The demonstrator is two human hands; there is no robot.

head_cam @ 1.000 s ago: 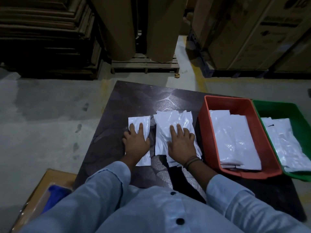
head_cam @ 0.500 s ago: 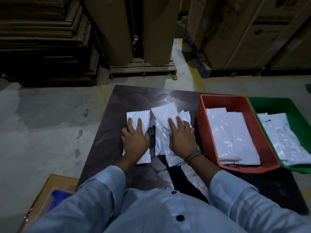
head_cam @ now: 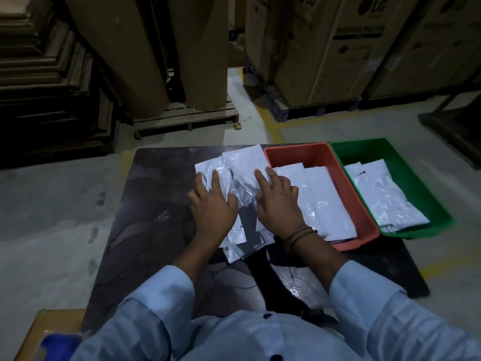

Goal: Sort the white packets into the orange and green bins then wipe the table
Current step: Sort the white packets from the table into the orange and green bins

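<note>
Two hands, the left hand (head_cam: 212,213) and right hand (head_cam: 279,207), press flat on white packets (head_cam: 243,165) piled on the tabletop (head_cam: 156,230) beside the orange bin (head_cam: 294,150). Each grip is wide, fingers straight.

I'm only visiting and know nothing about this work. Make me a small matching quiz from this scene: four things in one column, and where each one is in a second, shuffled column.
Things
1. orange bin
2. green bin
3. left hand
4. right hand

Places
A. farthest right on the table
B. flat on the leftmost of the loose white packets
C. between the loose white packets and the other bin
D. flat on the packets beside the orange bin, with cords round its wrist

Pairs: 1-C, 2-A, 3-B, 4-D
</note>
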